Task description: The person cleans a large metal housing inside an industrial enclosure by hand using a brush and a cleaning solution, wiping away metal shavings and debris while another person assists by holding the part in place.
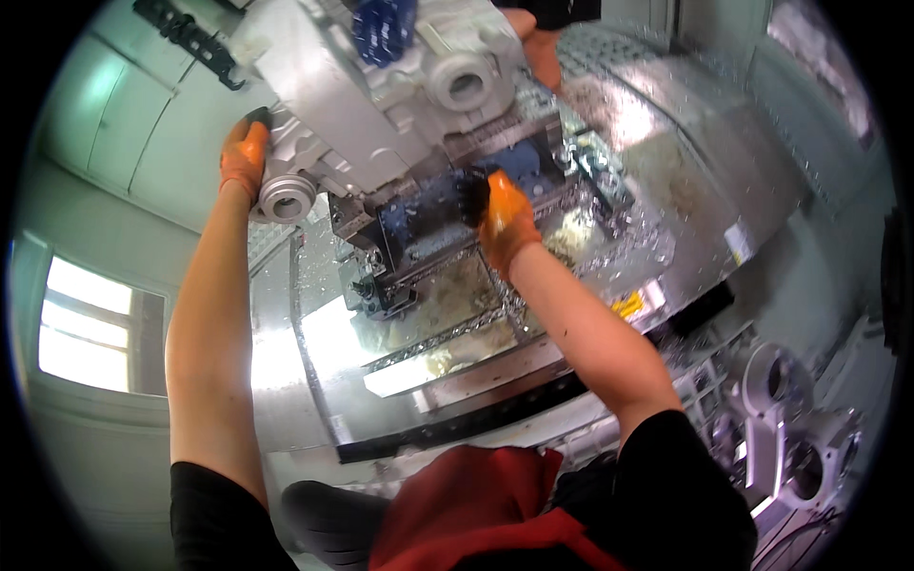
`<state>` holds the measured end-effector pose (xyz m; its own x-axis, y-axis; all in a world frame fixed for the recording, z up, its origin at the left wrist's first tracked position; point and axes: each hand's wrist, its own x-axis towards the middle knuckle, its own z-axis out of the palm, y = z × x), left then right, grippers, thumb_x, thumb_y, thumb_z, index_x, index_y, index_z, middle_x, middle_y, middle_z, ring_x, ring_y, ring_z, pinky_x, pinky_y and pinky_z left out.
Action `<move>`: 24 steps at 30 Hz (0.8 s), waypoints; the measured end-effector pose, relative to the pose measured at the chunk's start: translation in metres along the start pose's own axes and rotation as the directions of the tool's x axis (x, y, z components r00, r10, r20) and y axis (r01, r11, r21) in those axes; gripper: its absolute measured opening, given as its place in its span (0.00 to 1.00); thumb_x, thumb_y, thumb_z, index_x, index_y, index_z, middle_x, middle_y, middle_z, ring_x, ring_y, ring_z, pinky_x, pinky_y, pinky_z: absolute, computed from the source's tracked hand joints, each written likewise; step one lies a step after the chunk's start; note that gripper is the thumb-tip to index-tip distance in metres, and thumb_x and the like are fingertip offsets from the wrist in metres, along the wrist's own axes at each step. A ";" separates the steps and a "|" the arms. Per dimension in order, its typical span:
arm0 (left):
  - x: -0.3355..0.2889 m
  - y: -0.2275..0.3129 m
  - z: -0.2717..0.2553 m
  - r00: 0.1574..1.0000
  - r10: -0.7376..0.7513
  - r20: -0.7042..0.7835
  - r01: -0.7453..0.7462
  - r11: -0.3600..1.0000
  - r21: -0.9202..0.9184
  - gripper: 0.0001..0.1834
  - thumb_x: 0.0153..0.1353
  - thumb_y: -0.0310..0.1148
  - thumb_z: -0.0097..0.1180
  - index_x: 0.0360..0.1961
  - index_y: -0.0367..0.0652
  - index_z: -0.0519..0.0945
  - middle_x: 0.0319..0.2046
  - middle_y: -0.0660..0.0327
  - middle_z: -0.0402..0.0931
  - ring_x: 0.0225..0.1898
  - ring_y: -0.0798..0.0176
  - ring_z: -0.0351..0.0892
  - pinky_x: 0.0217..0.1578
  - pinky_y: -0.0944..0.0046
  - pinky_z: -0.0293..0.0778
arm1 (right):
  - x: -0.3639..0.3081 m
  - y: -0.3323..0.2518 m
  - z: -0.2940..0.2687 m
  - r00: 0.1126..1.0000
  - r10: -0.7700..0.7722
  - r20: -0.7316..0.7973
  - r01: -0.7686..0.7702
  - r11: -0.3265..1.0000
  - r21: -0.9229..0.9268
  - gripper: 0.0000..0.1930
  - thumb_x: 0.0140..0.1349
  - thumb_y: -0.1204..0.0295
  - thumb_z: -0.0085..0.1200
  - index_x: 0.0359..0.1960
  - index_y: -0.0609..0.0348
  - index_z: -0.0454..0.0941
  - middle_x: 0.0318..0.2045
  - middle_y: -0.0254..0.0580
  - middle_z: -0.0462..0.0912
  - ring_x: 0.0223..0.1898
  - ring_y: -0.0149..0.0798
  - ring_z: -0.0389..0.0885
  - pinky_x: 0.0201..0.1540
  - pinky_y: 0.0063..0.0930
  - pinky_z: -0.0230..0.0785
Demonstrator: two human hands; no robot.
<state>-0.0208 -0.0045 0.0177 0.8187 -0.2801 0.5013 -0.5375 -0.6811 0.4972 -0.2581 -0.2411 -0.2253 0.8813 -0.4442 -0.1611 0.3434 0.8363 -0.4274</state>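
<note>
Evidently, the grey metal casting (352,124) sits just right of the fingers of the left hand (246,157), which seems to steady its side. The blue-faced fixture (414,228) spreads beneath the fingers of the right hand (506,217), presumably as a support. Left fingers touch the casting; how far either hand's fingers open, or whether the right ones pinch anything, I cannot tell.

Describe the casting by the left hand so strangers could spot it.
Start at the metal machine bed, then its bluish fixture. Just above that in view is a big grey casting, the left hand at its side. Unlike the castings at lower right, it has a dark-blue patch.
</note>
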 end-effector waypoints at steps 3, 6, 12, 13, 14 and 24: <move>-0.006 0.038 0.027 1.000 -0.008 0.020 0.006 0.998 0.062 0.32 0.63 0.54 0.51 0.61 0.44 0.79 0.58 0.48 0.78 0.62 0.46 0.74 0.63 0.57 0.66 | -0.005 -0.026 -0.023 0.998 -0.051 0.046 0.057 0.987 -0.148 0.11 0.71 0.62 0.50 0.44 0.55 0.78 0.40 0.35 0.84 0.40 0.36 0.83 0.49 0.29 0.75; -0.006 0.028 0.023 0.998 -0.027 -0.056 0.034 0.991 0.132 0.34 0.63 0.56 0.50 0.62 0.44 0.78 0.59 0.47 0.77 0.62 0.44 0.73 0.64 0.56 0.65 | -0.017 -0.029 -0.011 0.999 0.041 0.023 -0.040 0.997 -0.069 0.13 0.72 0.62 0.50 0.45 0.57 0.79 0.42 0.36 0.84 0.41 0.37 0.84 0.49 0.32 0.77; -0.021 0.051 0.003 0.994 -0.105 -0.038 0.109 0.983 0.150 0.34 0.61 0.57 0.49 0.62 0.48 0.78 0.61 0.50 0.76 0.63 0.45 0.73 0.64 0.54 0.65 | -0.022 -0.029 0.018 0.988 0.154 0.004 -0.154 0.988 -0.026 0.13 0.73 0.63 0.48 0.46 0.58 0.81 0.41 0.36 0.86 0.40 0.37 0.85 0.46 0.33 0.79; -0.024 0.054 0.004 0.992 -0.120 -0.034 0.124 0.981 0.150 0.34 0.60 0.57 0.49 0.62 0.49 0.77 0.61 0.50 0.76 0.63 0.45 0.73 0.64 0.54 0.65 | -0.021 -0.030 0.018 0.987 0.162 -0.007 -0.162 0.986 -0.028 0.13 0.73 0.64 0.48 0.46 0.58 0.81 0.41 0.36 0.86 0.40 0.37 0.85 0.45 0.33 0.80; -0.027 0.057 0.005 0.990 -0.135 -0.030 0.138 0.979 0.150 0.34 0.60 0.57 0.49 0.63 0.49 0.77 0.61 0.51 0.76 0.63 0.45 0.73 0.64 0.54 0.65 | -0.021 -0.031 0.018 0.986 0.168 -0.018 -0.169 0.985 -0.029 0.13 0.73 0.64 0.48 0.45 0.57 0.81 0.40 0.35 0.86 0.40 0.37 0.85 0.44 0.33 0.80; -0.019 0.048 0.008 0.991 -0.137 0.004 0.135 0.981 0.142 0.35 0.61 0.58 0.49 0.65 0.50 0.75 0.62 0.49 0.75 0.64 0.44 0.72 0.65 0.53 0.65 | -0.008 -0.021 0.003 0.981 0.187 0.047 -0.186 0.982 -0.009 0.13 0.73 0.63 0.46 0.46 0.55 0.81 0.41 0.34 0.87 0.40 0.37 0.85 0.42 0.31 0.79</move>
<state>-0.0607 -0.0376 0.0265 0.8855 -0.1866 0.4256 -0.3875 -0.8020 0.4546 -0.2717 -0.2538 -0.2127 0.9442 -0.2647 -0.1960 0.1701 0.9015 -0.3980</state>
